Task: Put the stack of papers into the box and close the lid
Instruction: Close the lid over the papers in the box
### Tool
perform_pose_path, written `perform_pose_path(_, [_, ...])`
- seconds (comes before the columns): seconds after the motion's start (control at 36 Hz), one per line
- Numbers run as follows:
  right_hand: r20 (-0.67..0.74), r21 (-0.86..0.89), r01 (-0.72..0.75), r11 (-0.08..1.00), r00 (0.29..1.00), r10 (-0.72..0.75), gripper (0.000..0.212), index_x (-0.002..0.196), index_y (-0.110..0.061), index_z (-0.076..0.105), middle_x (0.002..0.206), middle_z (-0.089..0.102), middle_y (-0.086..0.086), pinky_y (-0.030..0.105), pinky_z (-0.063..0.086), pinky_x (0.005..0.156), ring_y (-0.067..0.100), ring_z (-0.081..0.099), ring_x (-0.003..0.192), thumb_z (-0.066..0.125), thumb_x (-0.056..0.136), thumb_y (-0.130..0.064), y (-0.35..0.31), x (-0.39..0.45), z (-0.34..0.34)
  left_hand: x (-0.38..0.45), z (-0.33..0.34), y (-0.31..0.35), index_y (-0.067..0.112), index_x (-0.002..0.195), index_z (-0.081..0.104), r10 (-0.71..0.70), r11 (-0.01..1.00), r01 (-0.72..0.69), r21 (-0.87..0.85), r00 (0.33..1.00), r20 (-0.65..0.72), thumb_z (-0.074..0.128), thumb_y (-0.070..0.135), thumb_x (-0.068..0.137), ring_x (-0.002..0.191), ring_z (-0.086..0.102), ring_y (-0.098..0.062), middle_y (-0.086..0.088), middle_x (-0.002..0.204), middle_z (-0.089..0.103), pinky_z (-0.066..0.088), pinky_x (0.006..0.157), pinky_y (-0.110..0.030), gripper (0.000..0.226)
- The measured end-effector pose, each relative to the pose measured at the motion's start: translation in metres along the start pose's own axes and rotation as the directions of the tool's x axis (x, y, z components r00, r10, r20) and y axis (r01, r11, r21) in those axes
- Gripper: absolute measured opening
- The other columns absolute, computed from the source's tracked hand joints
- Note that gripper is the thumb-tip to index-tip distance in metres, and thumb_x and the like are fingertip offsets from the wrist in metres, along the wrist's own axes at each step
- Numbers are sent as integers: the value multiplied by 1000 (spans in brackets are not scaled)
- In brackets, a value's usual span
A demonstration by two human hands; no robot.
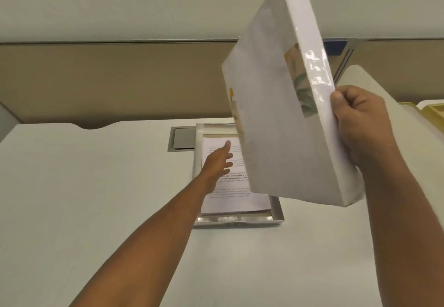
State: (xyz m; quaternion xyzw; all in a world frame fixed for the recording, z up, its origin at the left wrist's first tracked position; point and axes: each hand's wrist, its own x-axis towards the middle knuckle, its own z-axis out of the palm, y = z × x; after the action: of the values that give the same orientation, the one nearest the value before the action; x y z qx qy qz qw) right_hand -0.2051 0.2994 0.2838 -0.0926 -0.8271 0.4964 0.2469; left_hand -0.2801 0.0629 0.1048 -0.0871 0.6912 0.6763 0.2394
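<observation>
Hands: right hand [358, 124] grips lid [286, 105], tilted up above box [236, 221] — left hand [222, 160] flat, fingers spread on papers [235, 201] inside box on surface [96, 186].

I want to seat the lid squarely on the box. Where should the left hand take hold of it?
Judging from this view, by the lid's free long edge, opposite the right hand, coming in from the left. The lid is tilted up above the box, gripped on one long rim only; a matching grip, thumb outside and fingers inside, would likely level it over the papers.
</observation>
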Motion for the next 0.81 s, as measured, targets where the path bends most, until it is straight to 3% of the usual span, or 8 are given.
perform_pose_path(0.06, [41, 183, -88, 979, 996, 82, 24, 87, -18, 70, 77, 67, -2, 21, 51, 59, 9, 59, 63, 51, 96, -29, 14, 6, 5, -3, -8, -2, 31, 118, 66, -62, 987, 69, -143, 997, 56, 41, 69, 92, 110, 66, -18, 6, 121, 71, 50, 100, -37, 52])
perform_pose_path(0.17, [189, 430, -349, 833, 937, 295, 31, 69, -18, 69, 67, 70, 0, 27, 55, 57, 14, 63, 56, 55, 96, -22, 56, 12, 27, -11, -25, -17, 44, 96, 77, -138, 958, 162, -236, 984, 116, 38, 80, 85, 97, 75, -14, 8, 104, 79, 56, 89, -39, 54])
perform_pose_path(0.28, [240, 307, -524, 795, 850, 468, 24, 79, -15, 74, 78, 74, 8, 47, 59, 75, 25, 67, 68, 57, 90, -28, 104, 9, 47, -15, -42, -35, 32, 127, 61, -200, 969, 196, -152, 980, -12, 36, 74, 89, 108, 66, -18, 4, 117, 72, 53, 87, -35, 62])
perform_pose_path(0.39, [294, 115, -672, 731, 726, 621, 45, 87, -16, 68, 66, 71, -7, 33, 53, 62, 17, 66, 64, 48, 90, -56, 139, -9, 68, -15, -54, -51, 19, 134, 58, -255, 967, 243, -82, 945, -203, 41, 77, 85, 120, 60, -29, -4, 131, 64, 43, 110, -46, 78])
perform_pose_path(0.5, [335, 56, -631, 774, 742, 580, 42, 110, -7, 66, 100, 70, 9, 46, 56, 85, 24, 69, 87, 60, 91, -45, 166, -34, 93, -9, -59, -61, 18, 96, 62, -260, 965, 254, -65, 900, -350, 46, 75, 85, 98, 64, -26, -6, 108, 68, 53, 88, -40, 60])
perform_pose_path(0.58, [285, -84, -600, 795, 750, 597, 62, 135, -2, 50, 129, 58, 10, 41, 50, 94, 26, 63, 104, 61, 91, -44, 180, -39, 107, -6, -61, -65, 17, 82, 58, -250, 965, 257, -42, 869, -428, 49, 72, 86, 76, 58, -19, -3, 88, 65, 44, 61, -31, 56])
perform_pose_path(0.67, [288, -141, -573, 807, 757, 587, 72, 147, -9, 40, 152, 42, 8, 47, 41, 109, 29, 48, 133, 61, 90, -46, 190, -36, 115, 3, -65, -66, 12, 82, 59, -260, 959, 283, -30, 830, -493, 53, 68, 86, 80, 60, -23, -7, 92, 65, 50, 73, -35, 57])
perform_pose_path(0.81, [307, -205, -538, 818, 758, 575, 68, 144, -12, 46, 146, 49, 9, 39, 43, 101, 29, 52, 127, 61, 89, -49, 200, -30, 126, 10, -67, -65, 2, 117, 60, -302, 936, 352, -12, 783, -545, 55, 65, 86, 108, 61, -33, -12, 115, 64, 50, 94, -41, 69])
